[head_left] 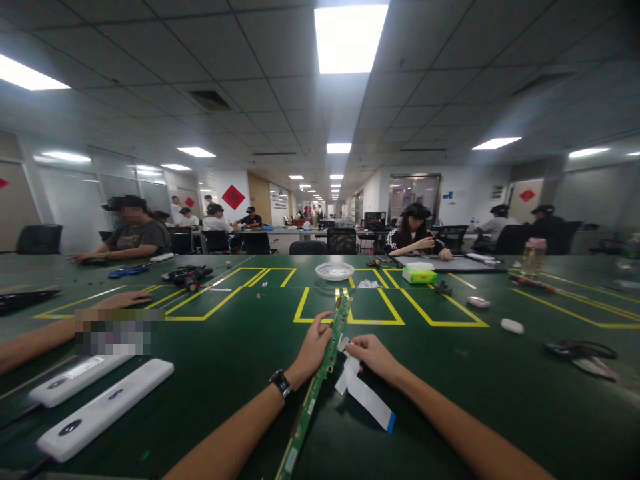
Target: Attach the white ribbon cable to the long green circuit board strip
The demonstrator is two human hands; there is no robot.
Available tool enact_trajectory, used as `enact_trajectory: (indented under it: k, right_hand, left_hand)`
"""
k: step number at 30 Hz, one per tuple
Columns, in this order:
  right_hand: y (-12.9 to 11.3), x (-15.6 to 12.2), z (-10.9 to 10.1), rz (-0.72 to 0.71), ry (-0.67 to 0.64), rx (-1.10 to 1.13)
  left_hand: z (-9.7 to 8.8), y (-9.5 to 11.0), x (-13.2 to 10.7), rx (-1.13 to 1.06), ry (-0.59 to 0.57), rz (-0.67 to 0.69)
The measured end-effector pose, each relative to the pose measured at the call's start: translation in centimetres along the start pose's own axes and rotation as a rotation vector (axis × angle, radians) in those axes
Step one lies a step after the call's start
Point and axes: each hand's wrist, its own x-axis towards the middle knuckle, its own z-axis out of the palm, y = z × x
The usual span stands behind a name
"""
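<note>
A long, narrow green circuit board (311,407) slants up and away from the front edge of the table. My left hand (314,347), with a black watch on its wrist, is closed around the board's upper part. A white flat ribbon cable (367,397) with a blue end hangs beside the board on its right, bent and folded near the top. My right hand (375,357) pinches this cable close to the board's edge. Whether the cable's upper end sits in a connector cannot be made out.
Two white power strips (107,408) lie at left, near a co-worker's hand (123,300). Ahead stand a white round basket (334,271) and a green tissue pack (419,275). Yellow tape (350,323) marks the green table. Co-workers sit across it.
</note>
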Motion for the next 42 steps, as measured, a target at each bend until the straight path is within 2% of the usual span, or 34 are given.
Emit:
enact_trajectory:
  k: [14, 31, 42]
  right_hand:
    - [-0.4, -0.3, -0.1, -0.005, -0.009, -0.016]
    - [0.7, 0.2, -0.1, -0.020, 0.003, -0.023]
    - [0.3, -0.1, 0.0, -0.003, -0.005, -0.015]
  left_hand:
    - [0.1, 0.3, -0.2, -0.019, -0.019, -0.013]
    - [0.1, 0.4, -0.3, -0.018, 0.001, 0.017]
    - [0.0, 0.8, -0.4, 0.066, -0.015, 0.001]
